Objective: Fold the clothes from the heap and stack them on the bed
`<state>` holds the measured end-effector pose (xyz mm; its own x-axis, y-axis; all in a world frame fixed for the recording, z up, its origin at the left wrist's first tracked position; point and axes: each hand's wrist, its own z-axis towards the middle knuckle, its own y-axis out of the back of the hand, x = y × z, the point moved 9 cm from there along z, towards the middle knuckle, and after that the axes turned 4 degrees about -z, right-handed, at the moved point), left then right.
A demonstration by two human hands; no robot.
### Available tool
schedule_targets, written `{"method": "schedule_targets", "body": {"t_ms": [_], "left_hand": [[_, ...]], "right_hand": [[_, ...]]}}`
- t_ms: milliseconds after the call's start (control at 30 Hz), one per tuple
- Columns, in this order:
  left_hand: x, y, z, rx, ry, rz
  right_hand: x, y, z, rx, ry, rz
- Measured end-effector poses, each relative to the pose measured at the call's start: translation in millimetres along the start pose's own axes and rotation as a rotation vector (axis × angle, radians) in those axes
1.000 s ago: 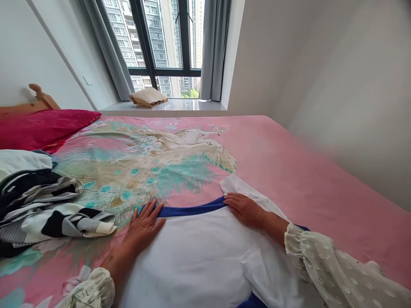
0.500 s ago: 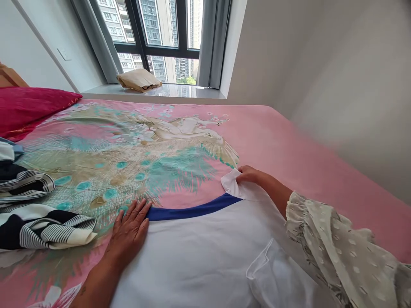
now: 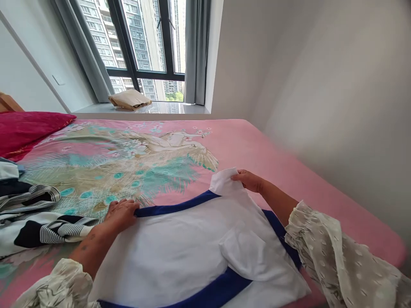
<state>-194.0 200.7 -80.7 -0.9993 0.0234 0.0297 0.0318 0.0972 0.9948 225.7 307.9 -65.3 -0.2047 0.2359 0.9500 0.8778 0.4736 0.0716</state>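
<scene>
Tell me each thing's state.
White cloth garment with blue bands, laid out, corner pinched
Right hand, pinching that corner
Left hand, at its blue edge, grip unclear
Black-and-white patterned clothes, heaped
Red fabric pillow, lying flat
Pink floral sheet, spread
Grey curtains, parted
Beige bundle, folded

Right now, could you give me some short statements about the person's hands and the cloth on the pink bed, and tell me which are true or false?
1. The right hand pinches part of a white-and-blue cloth garment. True.
2. The right hand lies flat with spread fingers. False: it is closed on white fabric.
3. The left hand is at the left end of the garment's far blue band. True.
4. A pile of black-and-white striped cloth lies on the pink printed bedsheet. True.
5. That striped pile is right of the garment. False: it is to the left.
</scene>
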Motion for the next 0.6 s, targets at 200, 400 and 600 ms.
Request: {"method": "schedule_targets", "body": {"t_ms": [200, 400, 600], "left_hand": [[-10, 16.7, -55, -0.084, -0.084, -0.01], [-17, 13.3, -114, -0.232, -0.123, -0.082], [-26, 4.0, -151, -0.252, -0.163, -0.138]], "right_hand": [[-2, -13, -68, 0.034, 0.028, 0.061], [-27, -22, -116, -0.008, 0.039, -0.022], [-38, -39, -153, 0.025, 0.112, -0.145]]}}
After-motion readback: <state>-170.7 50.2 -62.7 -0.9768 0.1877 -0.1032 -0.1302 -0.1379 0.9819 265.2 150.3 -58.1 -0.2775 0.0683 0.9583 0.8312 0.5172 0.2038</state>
